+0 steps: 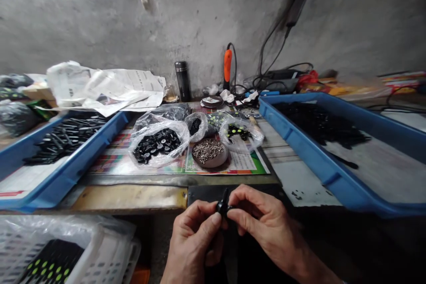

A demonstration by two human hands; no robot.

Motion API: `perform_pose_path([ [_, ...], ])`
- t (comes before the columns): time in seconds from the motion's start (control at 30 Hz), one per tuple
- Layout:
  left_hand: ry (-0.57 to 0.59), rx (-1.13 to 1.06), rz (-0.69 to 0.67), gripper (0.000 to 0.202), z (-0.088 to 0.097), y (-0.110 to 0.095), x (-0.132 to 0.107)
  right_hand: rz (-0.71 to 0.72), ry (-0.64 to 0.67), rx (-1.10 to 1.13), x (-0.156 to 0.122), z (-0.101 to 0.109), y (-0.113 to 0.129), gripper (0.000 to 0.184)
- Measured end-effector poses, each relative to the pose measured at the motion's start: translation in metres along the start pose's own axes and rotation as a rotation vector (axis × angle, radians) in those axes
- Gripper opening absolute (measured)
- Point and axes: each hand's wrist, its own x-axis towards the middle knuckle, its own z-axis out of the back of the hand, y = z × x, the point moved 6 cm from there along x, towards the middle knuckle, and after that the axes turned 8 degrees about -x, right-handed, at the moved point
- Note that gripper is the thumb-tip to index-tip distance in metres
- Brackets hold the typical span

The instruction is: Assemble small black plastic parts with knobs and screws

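Low in the middle of the head view, my left hand [195, 239] and my right hand [262, 224] meet over a small black plastic part [222, 204]. Both hands pinch it between thumb and fingers, just in front of the bench edge. A round dish of small metal screws [209, 151] sits on the bench right behind the hands. Beside the dish lies an open clear bag of black round parts [156, 142], and another bag holds black parts with green dots [238, 133].
A blue tray of long black parts [60, 142] stands at left; a larger blue tray [336, 173] with black parts stands at right. An orange-handled tool [227, 66], a dark flask [182, 80], cables and papers line the wall. A white crate [66, 253] sits at lower left.
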Motion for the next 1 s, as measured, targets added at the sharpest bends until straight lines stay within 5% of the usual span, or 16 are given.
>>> perform_pose_path([
  [1.0,0.003,-0.005,-0.002,0.04,0.001,0.005,-0.005,-0.079,-0.058,0.259,-0.007,-0.019,-0.019,0.022],
])
